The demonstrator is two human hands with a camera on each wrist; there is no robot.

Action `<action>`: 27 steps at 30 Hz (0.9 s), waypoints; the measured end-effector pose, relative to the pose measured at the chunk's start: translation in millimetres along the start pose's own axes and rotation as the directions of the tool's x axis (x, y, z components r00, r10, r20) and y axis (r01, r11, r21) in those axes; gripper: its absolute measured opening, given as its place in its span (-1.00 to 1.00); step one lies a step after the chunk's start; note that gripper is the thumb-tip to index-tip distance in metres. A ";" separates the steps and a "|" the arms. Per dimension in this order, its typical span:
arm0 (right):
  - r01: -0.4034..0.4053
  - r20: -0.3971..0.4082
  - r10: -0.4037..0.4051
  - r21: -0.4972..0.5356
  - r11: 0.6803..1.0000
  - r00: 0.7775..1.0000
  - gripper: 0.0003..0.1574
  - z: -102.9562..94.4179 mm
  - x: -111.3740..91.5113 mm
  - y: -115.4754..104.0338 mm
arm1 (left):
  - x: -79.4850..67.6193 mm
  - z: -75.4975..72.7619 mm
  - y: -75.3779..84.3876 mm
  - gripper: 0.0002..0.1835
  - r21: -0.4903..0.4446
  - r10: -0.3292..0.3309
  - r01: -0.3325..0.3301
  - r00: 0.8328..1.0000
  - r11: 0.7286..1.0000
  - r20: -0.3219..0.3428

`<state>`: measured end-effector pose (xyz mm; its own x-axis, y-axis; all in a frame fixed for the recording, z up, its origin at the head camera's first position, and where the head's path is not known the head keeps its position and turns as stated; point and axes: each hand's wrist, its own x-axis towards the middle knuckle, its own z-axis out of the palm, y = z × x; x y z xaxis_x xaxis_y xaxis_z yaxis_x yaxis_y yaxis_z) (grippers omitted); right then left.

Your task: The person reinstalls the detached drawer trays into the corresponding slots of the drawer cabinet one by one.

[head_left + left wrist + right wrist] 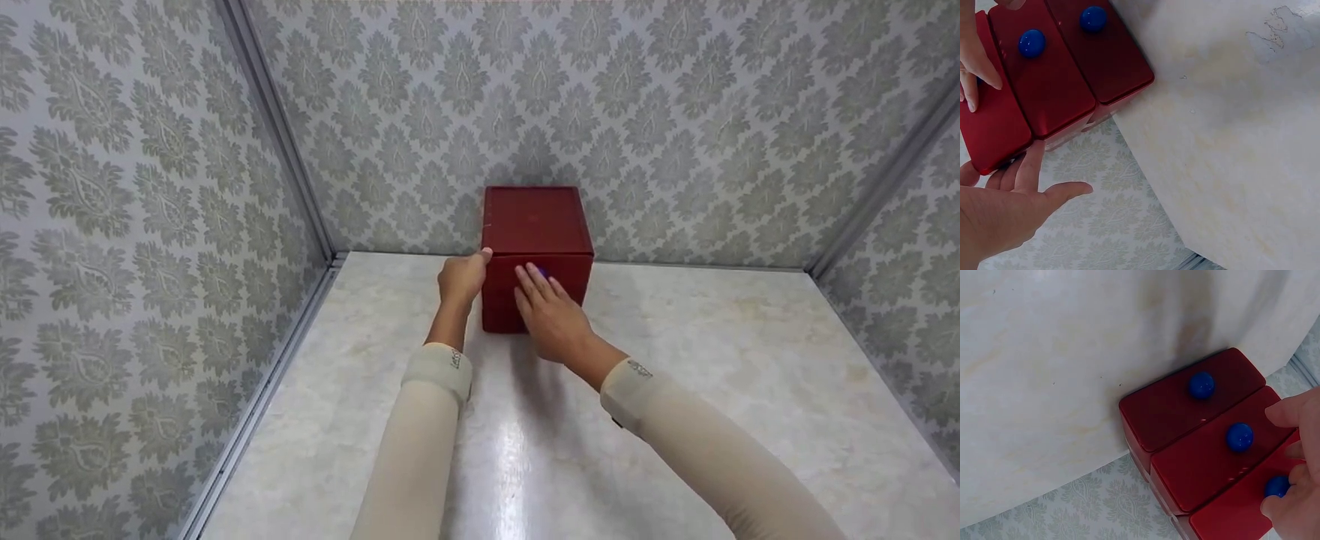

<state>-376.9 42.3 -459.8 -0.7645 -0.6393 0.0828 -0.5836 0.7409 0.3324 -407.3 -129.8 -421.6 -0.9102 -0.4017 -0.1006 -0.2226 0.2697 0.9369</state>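
A glossy dark red drawer box (pixel 536 221) stands on the table against the back wall. Three stacked drawers with round blue knobs show on its front in the wrist views. My left hand (pixel 460 279) is at the box's left side, thumb at the upper front corner; its fingers (pixel 1028 169) lie against the side, the little one sticking out. Over the front, my right hand (pixel 553 319) has its fingers extended at the top drawer (pixel 1241 509), around the blue knob (pixel 1276 486). The middle knob (pixel 1239 437) and the bottom knob (pixel 1201 385) are untouched. All drawer fronts stand close together.
The pale marbled table (pixel 712 390) reaches out on both sides of the box. Patterned wall panels (pixel 465 97) rise behind and at both sides, with a grey metal strip (pixel 277 127) in the left corner.
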 end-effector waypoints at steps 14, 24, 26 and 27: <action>-0.020 -0.021 0.018 -0.081 0.996 1.000 -0.13 -1.0 7.3 -2.4 | -3.4 1.7 2.4 -0.39 0.033 0.002 -0.002 1.000 0.999 -0.007; -0.026 -0.003 0.026 -0.034 0.999 1.000 -0.09 2.9 8.3 -2.2 | -2.5 1.1 0.6 -0.41 0.031 0.006 -0.007 1.000 0.999 0.002; -0.021 0.005 0.021 0.003 1.000 1.000 -0.07 3.6 7.5 -1.0 | -2.1 0.9 -0.5 -0.41 0.030 0.012 -0.012 1.000 0.999 0.002; -0.014 0.004 0.014 0.025 1.000 1.000 -0.05 4.3 6.9 -0.1 | -1.9 0.9 -1.1 -0.41 0.029 0.013 -0.013 1.000 1.000 0.002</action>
<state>-383.3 38.7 -463.2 -0.7739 -0.6278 0.0837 -0.5791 0.7549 0.3079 -405.7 -128.5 -422.7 -0.9137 -0.3965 -0.0891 -0.2207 0.2999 0.9281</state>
